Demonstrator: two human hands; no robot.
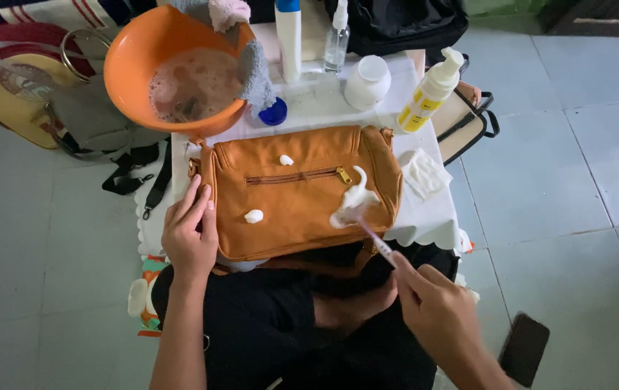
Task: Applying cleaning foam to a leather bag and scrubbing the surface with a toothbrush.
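The tan leather bag (299, 191) lies flat mid-table with the left hand (189, 235) pressed open on its 9 o'clock edge, while the right hand (436, 307), closed around a small brush (367, 227), works one foam streak (353, 202) at 3 o'clock, leaving two foam dabs (254, 216) unspread, so cleaning looks barely begun.

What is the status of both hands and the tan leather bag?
Left hand steadies tan leather bag. Right hand holds small brush in white foam. Nothing obstructing.
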